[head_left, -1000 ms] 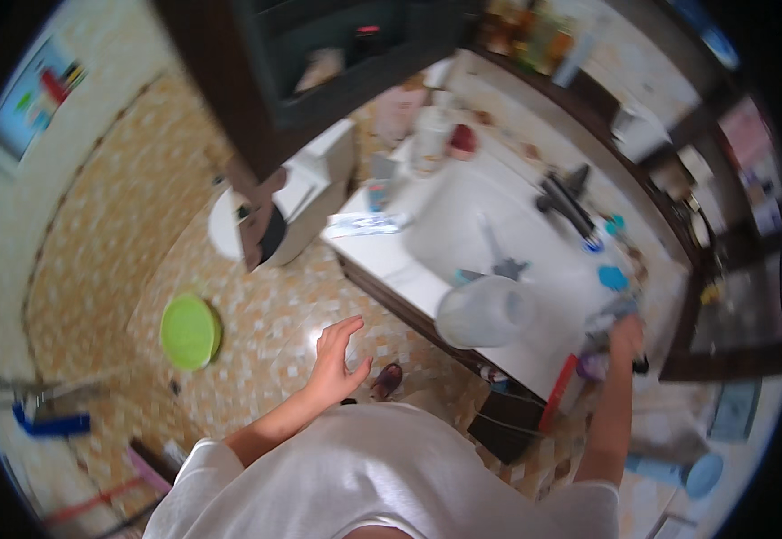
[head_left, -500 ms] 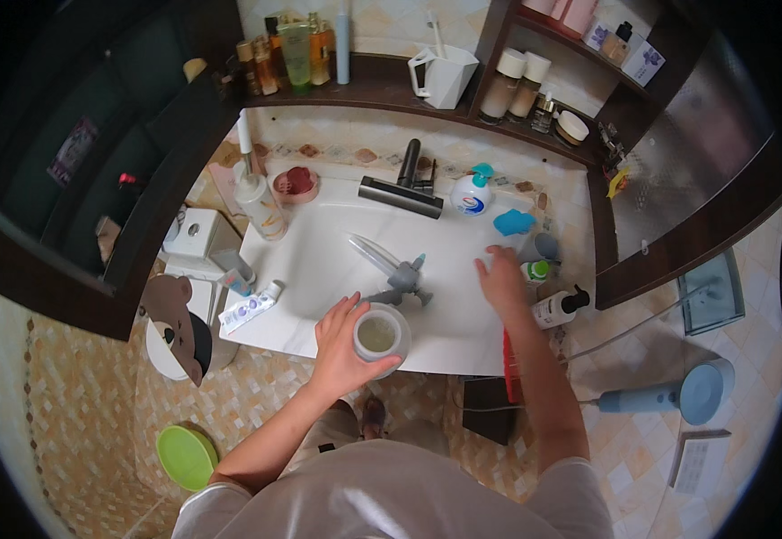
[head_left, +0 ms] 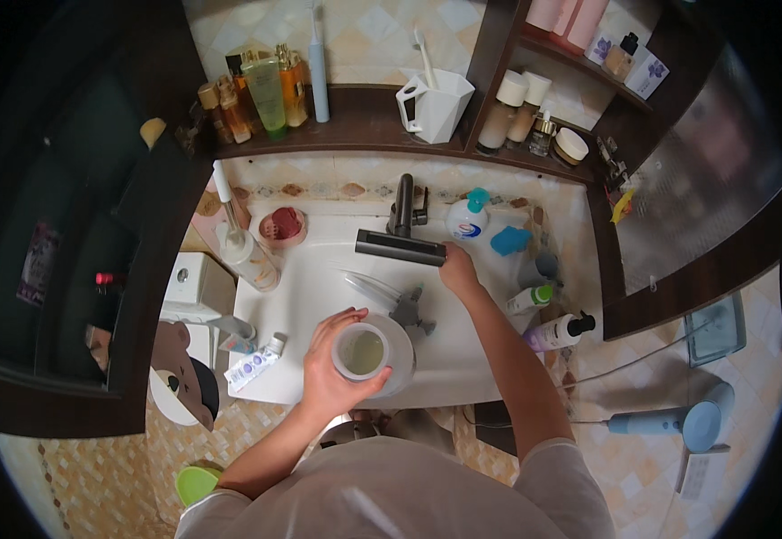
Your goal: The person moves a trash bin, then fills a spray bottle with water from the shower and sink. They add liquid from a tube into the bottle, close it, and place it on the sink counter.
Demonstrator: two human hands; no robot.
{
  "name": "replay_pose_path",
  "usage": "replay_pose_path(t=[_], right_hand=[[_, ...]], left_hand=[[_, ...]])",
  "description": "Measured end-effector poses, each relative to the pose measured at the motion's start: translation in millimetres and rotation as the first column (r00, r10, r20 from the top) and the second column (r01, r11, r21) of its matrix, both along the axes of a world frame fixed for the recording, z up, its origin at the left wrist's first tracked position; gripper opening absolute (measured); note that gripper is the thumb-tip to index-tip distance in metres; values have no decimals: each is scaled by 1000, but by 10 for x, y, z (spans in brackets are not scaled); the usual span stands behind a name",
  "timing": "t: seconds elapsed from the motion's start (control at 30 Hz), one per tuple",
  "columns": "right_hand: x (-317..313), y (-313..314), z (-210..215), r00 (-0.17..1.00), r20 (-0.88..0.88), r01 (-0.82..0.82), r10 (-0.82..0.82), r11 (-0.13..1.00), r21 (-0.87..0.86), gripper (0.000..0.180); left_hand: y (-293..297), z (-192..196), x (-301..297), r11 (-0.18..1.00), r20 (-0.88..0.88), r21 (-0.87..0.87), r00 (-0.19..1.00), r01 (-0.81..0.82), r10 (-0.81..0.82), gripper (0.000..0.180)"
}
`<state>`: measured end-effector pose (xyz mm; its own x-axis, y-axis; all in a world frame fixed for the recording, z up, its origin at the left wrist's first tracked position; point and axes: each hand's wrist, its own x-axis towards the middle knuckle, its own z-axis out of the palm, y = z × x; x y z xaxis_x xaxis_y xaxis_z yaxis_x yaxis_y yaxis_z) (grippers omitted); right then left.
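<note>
My left hand point(head_left: 332, 364) grips a wide-mouthed translucent jar point(head_left: 400, 357) over the near edge of the white sink point(head_left: 319, 256); some pale, cloudy content shows through its opening. At the right end of the black faucet's point(head_left: 391, 247) broad spout, my right hand point(head_left: 459, 271) has its fingers closed on the spout, partly hidden behind it. Between the jar and the faucet, a grey fitting point(head_left: 411, 313) with a clear tube-like piece point(head_left: 371, 289) lies in the basin.
A pump bottle point(head_left: 469, 216), blue sponge-like piece point(head_left: 510, 240) and green-capped bottle point(head_left: 529, 299) line the sink's right side. A toothpaste tube point(head_left: 256, 364) and lotion bottle point(head_left: 249, 256) are at left. Open cabinet doors point(head_left: 166, 350) flank the sink. A dark shelf point(head_left: 355, 121) runs above.
My right hand has moved left and up from the sink's right side onto the end of the faucet spout. My left hand still holds the jar. The view has shifted slightly.
</note>
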<state>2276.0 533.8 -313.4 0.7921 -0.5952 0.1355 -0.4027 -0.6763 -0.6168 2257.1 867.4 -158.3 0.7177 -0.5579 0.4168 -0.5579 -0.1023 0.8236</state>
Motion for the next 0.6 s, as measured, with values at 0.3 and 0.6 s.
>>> replay_pose_path(t=[0.3,0.6], right_hand=[[1094,-456,-240,994,-105,-17,9,997,-75,57],[1341,-560,-185,982,-171,60,-82,989,-132,47]], left_hand=[[-287,-550,713,988,201,123,978,-90,64,63],[-766,-1082,874,957,146,189,970,-219,193,57]])
